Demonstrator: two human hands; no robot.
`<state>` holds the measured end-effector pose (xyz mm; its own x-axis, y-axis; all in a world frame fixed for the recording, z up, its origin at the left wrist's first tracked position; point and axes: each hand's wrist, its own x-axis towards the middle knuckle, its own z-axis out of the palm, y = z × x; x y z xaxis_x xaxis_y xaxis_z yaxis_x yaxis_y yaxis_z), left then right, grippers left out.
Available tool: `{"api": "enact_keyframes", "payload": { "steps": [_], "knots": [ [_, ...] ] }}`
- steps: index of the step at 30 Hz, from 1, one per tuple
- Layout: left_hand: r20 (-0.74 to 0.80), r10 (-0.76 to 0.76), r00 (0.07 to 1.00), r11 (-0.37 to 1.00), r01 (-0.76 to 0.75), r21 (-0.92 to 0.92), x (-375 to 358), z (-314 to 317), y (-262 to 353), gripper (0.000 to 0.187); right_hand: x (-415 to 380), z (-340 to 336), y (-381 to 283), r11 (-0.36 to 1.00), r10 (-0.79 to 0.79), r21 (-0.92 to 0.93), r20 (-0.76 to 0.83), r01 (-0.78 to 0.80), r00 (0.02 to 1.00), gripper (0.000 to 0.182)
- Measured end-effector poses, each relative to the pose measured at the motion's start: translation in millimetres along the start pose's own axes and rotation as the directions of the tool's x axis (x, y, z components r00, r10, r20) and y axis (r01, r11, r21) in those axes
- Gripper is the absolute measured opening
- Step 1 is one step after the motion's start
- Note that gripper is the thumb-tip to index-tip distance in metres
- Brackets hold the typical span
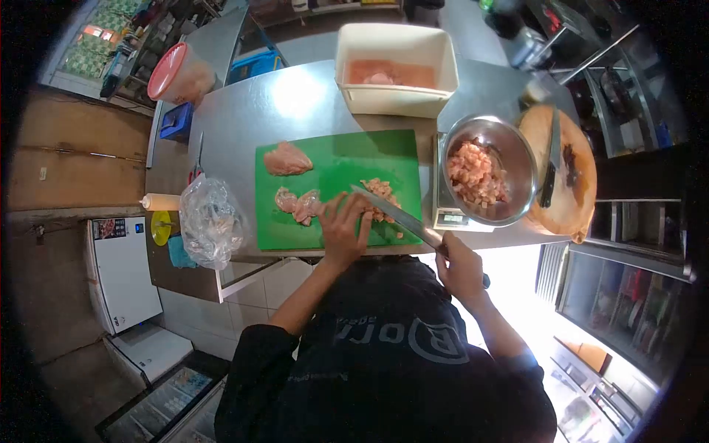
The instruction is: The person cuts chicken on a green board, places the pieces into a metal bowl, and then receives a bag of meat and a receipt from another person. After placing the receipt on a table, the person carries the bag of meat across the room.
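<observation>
A green cutting board (pixel 340 153) lies on the steel table. My right hand (pixel 462 267) is closed round the handle of a long knife (pixel 402 218), whose blade slants up and left over diced meat (pixel 385 190). Beside the blade tip, my left hand (pixel 344 227) rests over the board with its fingers apart, next to the diced pieces and a smaller cut of raw meat (pixel 306 206). A larger raw piece (pixel 287 159) sits at the board's upper left. Whether anything is under my left fingers is hidden.
Right of the board, a steel bowl (pixel 524 173) of chopped meat stands on a scale (pixel 450 219). Beyond it, another knife (pixel 554 148) lies on a round wooden block (pixel 580 177). A white tub (pixel 395 101) stands behind the board, a plastic bag (pixel 212 221) to the left.
</observation>
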<state>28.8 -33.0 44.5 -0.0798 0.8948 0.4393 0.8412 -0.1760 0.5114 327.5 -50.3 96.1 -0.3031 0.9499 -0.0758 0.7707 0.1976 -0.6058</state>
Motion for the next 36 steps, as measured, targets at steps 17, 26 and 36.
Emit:
{"api": "enact_keyframes", "payload": {
  "steps": [17,26,36],
  "knots": [
    [-0.094,-0.316,0.944,0.914,0.276,-0.296,34.8,11.9,3.7,0.016,-13.0,-1.2,13.1,0.928,0.185,0.279,0.232,-0.247,0.955,0.025],
    [0.409,0.446,0.796,0.894,-0.419,-0.160,-20.1,50.4,1.4,0.017,-12.8,2.0,25.0,0.856,0.283,0.425,0.091,-0.295,0.955,0.017],
    [0.227,0.184,0.956,0.982,-0.173,-0.070,3.8,43.6,1.6,0.018,-1.5,24.0,32.9,0.948,0.198,0.254,-0.006,-0.190,0.980,0.018]
  ]
}}
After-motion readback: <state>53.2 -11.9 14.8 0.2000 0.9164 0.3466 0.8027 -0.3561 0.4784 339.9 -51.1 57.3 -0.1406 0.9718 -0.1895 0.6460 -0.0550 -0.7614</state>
